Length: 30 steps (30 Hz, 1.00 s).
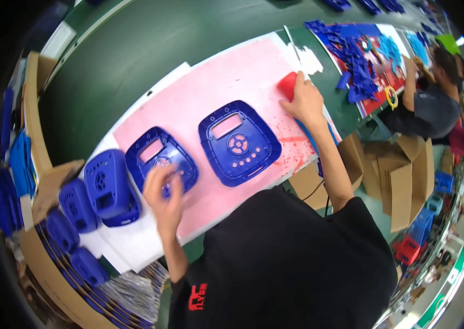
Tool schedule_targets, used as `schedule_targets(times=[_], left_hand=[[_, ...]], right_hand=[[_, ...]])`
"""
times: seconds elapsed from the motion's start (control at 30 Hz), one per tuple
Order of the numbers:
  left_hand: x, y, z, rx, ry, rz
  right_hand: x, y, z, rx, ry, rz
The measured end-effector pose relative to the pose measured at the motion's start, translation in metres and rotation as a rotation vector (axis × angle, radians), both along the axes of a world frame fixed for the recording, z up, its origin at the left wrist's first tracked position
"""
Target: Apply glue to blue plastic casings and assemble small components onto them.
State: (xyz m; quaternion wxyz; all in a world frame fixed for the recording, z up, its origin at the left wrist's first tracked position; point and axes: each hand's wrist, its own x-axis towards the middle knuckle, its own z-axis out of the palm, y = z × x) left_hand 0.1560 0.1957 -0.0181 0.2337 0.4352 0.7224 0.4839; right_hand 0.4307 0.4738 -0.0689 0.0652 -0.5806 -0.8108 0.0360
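Two dark blue plastic housing panels lie on the pink sheet (215,71), each with a window cut-out and a round vent. My left hand (163,194) is over the lower part of the left panel (143,143); motion smears its fingers, so I cannot make out whether they hold anything. Apart from both hands lies the right panel (245,118). At the sheet's far right my right hand (307,103) is closed round a red object (287,85), whose kind is partly hidden by the fingers. A blue item (309,137) shows beside my right forearm.
Several blue housings (104,178) stand at the left, near plastic bags (136,293). Cardboard boxes (399,178) sit at the right. Beyond a white patch with a thin rod (292,43), a co-worker (432,107) sits by a heap of blue parts (355,60).
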Motion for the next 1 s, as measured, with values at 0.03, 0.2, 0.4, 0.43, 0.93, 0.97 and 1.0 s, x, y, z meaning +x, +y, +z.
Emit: schedule_targets(times=[0.03,0.2,0.4,0.43,0.93,0.97,1.0], left_hand=[[0.015,0.034,0.003,-0.067,0.009,-0.093],[0.029,0.095,-0.028,-0.183,0.413,0.042],[0.048,0.092,-0.057,-0.069,0.691,-0.057],[0.044,0.093,-0.064,-0.020,0.710,-0.058],[0.010,0.103,-0.077,-0.072,0.768,-0.261],[0.009,0.103,-0.077,-0.071,0.768,-0.254],[0.009,0.102,-0.078,-0.070,0.770,-0.256]], right_hand=[[0.007,0.007,-0.008,-0.005,-0.004,-0.041],[0.006,0.017,0.036,-0.090,0.099,0.075],[0.002,0.013,0.117,-0.461,1.025,0.256],[0.000,0.014,0.116,-0.482,1.224,0.373],[-0.097,-0.013,0.024,-1.140,2.226,0.495],[-0.101,-0.013,0.020,-1.145,2.222,0.502],[-0.103,-0.013,0.013,-1.148,2.210,0.504]])
